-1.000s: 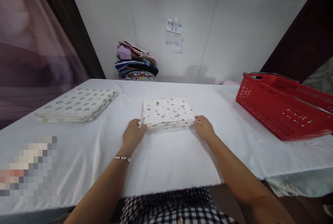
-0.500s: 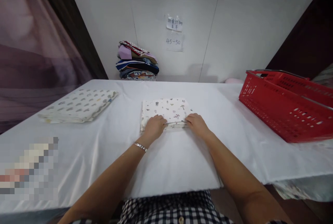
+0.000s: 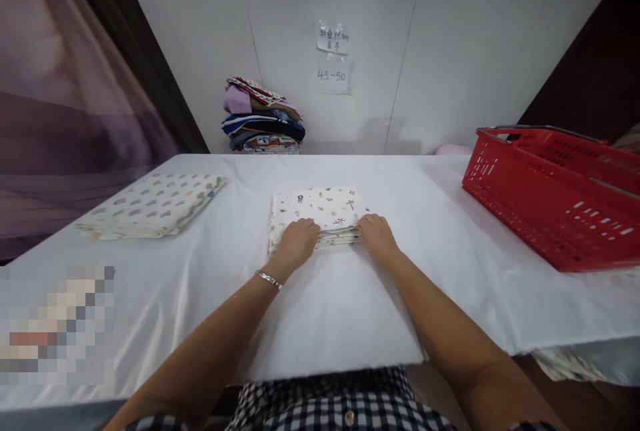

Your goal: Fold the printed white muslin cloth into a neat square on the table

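A white cloth [image 3: 320, 207] printed with small plants and figures lies folded in a layered rectangle before me. Its near edge is pinched by my left hand [image 3: 299, 241] at the left and by my right hand [image 3: 377, 234] at the near right corner. Between the hands the top layer is lifted slightly, and several lower layers show beneath it. The fingertips of both hands are partly hidden in the fold. A silver bracelet [image 3: 269, 279] circles my left wrist.
The white-covered table [image 3: 340, 324] bears another folded cloth [image 3: 155, 204] with grey cloud shapes at left and a red plastic basket [image 3: 545, 197] at right. A blurred patch [image 3: 65, 317] covers the near left. Folded fabrics [image 3: 263, 121] are stacked by the wall, below paper signs [image 3: 333, 57].
The top layer's near edge has risen a little, showing more of the layers below. Both hands keep their grip in nearly the same place. The view has shifted slightly.
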The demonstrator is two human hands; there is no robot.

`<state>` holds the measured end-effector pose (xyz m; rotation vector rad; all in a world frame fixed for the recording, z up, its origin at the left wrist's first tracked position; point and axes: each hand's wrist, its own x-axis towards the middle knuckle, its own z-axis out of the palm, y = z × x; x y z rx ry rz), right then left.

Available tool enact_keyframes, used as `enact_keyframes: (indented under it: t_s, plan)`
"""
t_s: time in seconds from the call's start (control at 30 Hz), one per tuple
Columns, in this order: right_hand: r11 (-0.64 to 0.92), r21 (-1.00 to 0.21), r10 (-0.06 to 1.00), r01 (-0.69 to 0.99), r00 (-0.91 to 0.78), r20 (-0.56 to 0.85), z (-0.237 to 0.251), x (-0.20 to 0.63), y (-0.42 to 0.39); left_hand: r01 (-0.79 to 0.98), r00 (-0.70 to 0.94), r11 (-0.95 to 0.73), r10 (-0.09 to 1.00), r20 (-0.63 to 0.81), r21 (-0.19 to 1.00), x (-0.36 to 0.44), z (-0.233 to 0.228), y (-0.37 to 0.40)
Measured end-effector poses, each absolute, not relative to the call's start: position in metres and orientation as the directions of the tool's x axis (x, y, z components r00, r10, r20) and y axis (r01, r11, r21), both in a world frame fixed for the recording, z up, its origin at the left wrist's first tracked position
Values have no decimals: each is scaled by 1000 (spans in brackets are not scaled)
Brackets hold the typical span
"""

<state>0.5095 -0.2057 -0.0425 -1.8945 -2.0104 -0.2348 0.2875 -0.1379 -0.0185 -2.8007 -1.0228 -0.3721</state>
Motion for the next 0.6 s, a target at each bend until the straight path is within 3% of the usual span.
enact_keyframes:
  t_s: [0.3,0.5,0.6]
  plan:
    - [148,-198,933,969,-71,353,-41,511,-219,616,761,-782,559,329,-95,284,-37,-142]
    - [235,-331,888,914,-63,455,-48,521,-224,605,742,-796,562,365,-4,280,-37,-144]
    - [199,-404,880,893,19,475,-53,527,-228,596,726,-802,560,398,41,276,-40,-144]
